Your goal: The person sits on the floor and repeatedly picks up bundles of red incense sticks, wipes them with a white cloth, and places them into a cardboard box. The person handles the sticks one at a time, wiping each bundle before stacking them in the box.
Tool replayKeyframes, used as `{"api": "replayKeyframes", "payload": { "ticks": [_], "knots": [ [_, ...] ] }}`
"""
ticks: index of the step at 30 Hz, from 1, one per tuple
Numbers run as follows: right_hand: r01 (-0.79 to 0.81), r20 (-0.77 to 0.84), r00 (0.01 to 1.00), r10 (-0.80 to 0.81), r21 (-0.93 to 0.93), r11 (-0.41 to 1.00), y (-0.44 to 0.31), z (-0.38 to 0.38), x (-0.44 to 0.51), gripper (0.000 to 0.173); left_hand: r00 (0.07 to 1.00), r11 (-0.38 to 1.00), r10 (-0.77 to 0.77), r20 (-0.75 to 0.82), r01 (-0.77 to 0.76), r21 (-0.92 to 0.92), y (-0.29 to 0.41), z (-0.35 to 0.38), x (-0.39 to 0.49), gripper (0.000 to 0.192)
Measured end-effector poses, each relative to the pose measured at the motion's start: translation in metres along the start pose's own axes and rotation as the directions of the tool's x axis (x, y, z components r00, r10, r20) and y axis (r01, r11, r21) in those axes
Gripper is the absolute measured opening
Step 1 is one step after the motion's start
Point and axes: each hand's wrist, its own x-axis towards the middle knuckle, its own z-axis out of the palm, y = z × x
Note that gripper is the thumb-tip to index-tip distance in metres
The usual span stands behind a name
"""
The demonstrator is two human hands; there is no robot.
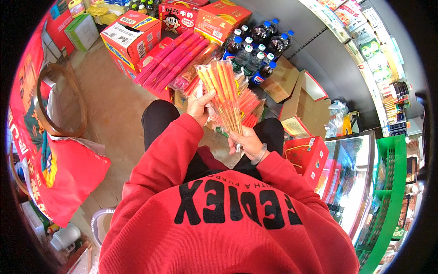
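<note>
Both hands hold one clear plastic pack of orange-red sticks with thin tan stems [220,85], tilted in front of my knees. My left hand [201,104] grips its left side, thumb on top. Around the stem end, low on the right, close the fingers of my right hand [248,142]; a translucent bangle circles that wrist. Just beyond and under the pack lie more bagged red sticks [249,102], partly hidden by it. Long pink-wrapped bundles [174,58] rest side by side on a red box further up.
Cola and other dark drink bottles [263,70] stand beyond the pack. An orange-red carton [131,37] is at upper left, opened cardboard boxes [301,99] at right. A red gift box [306,154] sits near my right forearm, beside a glass-topped case [349,164]. A round wooden-looking hoop [39,102] stands left.
</note>
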Motion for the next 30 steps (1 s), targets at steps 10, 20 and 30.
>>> {"api": "replayKeyframes", "payload": {
  "ticks": [10, 20, 30],
  "knots": [
    [0.087, -0.095, 0.991, -0.096, -0.093, 0.992, -0.007, -0.005, 0.003, 0.021, 0.991, 0.984, -0.127, 0.027, 0.123, 0.126, -0.026, 0.021, -0.007, 0.053],
    [0.085, -0.152, 0.984, -0.097, -0.084, 0.993, -0.005, -0.021, -0.013, 0.028, 0.989, 0.983, -0.139, 0.044, 0.132, 0.13, -0.029, 0.013, -0.002, 0.048],
    [0.067, -0.088, 0.993, -0.075, -0.088, 0.994, 0.006, -0.047, -0.017, 0.02, 0.948, 0.918, -0.316, -0.027, 0.313, 0.244, -0.047, 0.01, 0.005, 0.043]
  ]
}}
